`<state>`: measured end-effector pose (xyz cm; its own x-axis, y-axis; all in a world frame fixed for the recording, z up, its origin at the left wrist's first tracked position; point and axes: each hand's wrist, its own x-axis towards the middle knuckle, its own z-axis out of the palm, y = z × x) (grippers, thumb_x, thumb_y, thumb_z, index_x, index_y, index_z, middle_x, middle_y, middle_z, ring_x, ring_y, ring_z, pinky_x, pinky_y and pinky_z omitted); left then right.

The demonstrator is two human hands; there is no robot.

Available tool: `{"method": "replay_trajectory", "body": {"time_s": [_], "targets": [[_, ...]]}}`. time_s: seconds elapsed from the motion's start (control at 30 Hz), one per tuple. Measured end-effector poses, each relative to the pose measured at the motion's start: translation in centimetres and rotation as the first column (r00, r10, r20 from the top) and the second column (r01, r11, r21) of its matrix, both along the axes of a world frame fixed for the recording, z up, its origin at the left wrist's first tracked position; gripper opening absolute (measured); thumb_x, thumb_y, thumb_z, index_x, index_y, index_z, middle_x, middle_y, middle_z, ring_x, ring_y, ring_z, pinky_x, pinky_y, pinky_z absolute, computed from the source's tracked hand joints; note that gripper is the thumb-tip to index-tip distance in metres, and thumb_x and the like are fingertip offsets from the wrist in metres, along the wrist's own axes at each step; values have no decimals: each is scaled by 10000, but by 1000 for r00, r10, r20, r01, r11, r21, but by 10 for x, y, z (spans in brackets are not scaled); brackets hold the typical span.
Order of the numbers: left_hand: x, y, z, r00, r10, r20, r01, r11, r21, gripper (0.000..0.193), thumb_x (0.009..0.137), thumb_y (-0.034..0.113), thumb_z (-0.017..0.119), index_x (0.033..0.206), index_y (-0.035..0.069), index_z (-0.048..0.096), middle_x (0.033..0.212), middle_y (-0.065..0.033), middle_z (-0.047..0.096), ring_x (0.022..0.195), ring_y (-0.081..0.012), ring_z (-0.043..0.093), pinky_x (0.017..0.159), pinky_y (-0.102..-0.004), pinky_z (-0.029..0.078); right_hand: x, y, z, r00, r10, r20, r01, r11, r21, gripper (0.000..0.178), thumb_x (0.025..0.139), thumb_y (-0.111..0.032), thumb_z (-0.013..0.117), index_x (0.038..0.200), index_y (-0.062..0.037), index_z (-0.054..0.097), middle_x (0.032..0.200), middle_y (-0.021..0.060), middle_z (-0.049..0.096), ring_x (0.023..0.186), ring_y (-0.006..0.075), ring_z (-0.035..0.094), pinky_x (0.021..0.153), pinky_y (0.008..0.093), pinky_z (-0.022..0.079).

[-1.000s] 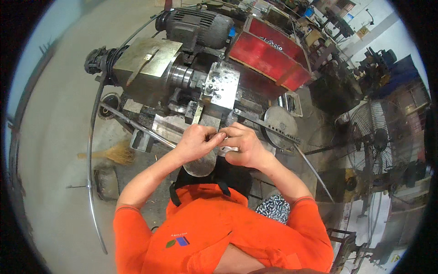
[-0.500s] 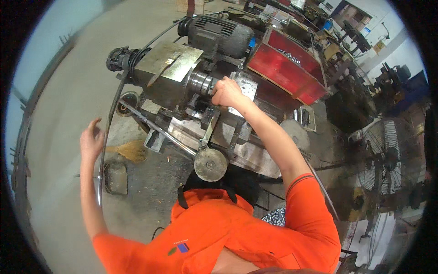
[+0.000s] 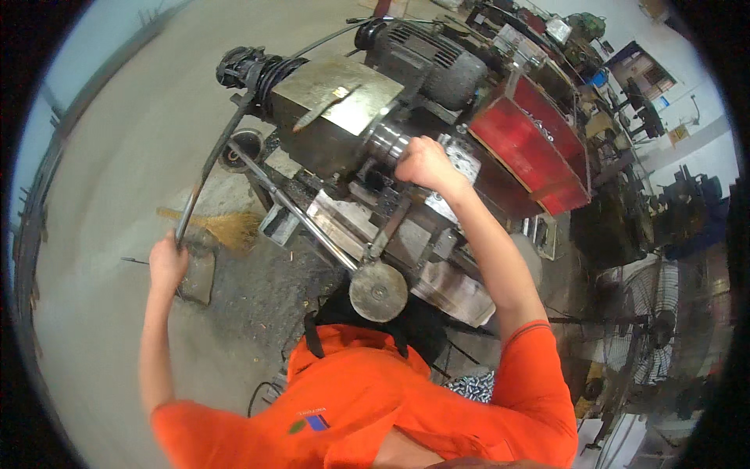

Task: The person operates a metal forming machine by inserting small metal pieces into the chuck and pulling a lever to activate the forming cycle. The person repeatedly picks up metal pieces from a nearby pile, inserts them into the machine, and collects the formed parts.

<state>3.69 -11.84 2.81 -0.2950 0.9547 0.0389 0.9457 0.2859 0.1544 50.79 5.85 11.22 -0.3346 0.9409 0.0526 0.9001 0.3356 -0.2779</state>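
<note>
My left hand [image 3: 168, 263] is closed round the lower end of a long metal lever [image 3: 209, 162], which slants up to the pulley end of a small greasy lathe [image 3: 324, 144]. At the lathe's shiny round chuck [image 3: 387, 142], my right hand [image 3: 429, 165] is closed, fingers curled in front of the chuck's face. Whatever it pinches there is hidden by the hand itself. A worn flat tool [image 3: 326, 109] lies on the headstock cover. Nearer my body, a round metal disc [image 3: 379, 291] sits below the carriage, beside a long shiny bar [image 3: 301, 215].
Behind the lathe is a dark ribbed motor [image 3: 426, 62]. A red metal bin [image 3: 531, 144] with small metal parts stands to its right. On the floor at left lie a straw broom [image 3: 226, 227] and a dustpan [image 3: 199, 275]. A fan [image 3: 652, 320] stands at right.
My left hand was off the lever with fingers apart and has now closed on its end. The right hand stays at the chuck. The whole view has shifted, with the lathe further right.
</note>
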Motion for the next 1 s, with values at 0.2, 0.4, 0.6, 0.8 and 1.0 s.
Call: {"method": "replay_trajectory", "body": {"time_s": [0.2,0.4,0.6,0.8,1.0], "targets": [[-183,62,-32,844,-103,-526,157,986,59,164,747,116,583,890,51,630,702,-140,622,654,-315,620,593,-435,492,-10,-4,10,995,-94,28,96,991,-93,212,505,-174,571,614,-32,686,703,218,627,736,400,588,719,417,503],[-181,96,-19,879,-60,-473,73,997,9,228,723,76,581,946,57,621,792,-150,630,733,-323,621,640,-432,501,0,-7,-2,1000,17,-11,-16,997,76,223,511,-210,553,603,-52,682,655,208,612,726,394,583,723,417,497],[-25,117,-27,963,-258,73,126,675,727,266,828,159,583,1064,47,627,989,-135,659,929,-286,633,812,-384,488,40,-58,5,980,170,-101,-117,910,398,346,550,-143,617,878,-50,680,1062,141,606,942,337,544,818,403,466],[124,98,-154,948,-297,118,317,921,-226,426,729,336,685,1049,64,613,994,-184,642,982,-349,608,819,-427,487,141,-175,13,968,-97,-229,180,909,375,371,531,-106,638,895,-36,668,1084,166,604,947,342,555,825,404,472],[94,150,-158,737,-633,-237,503,748,-433,296,745,330,669,985,163,629,935,-99,668,879,-273,648,713,-413,516,246,-291,-25,789,-599,-137,613,784,101,363,573,-120,649,925,-42,687,1090,137,625,1015,309,574,878,376,464]]}}
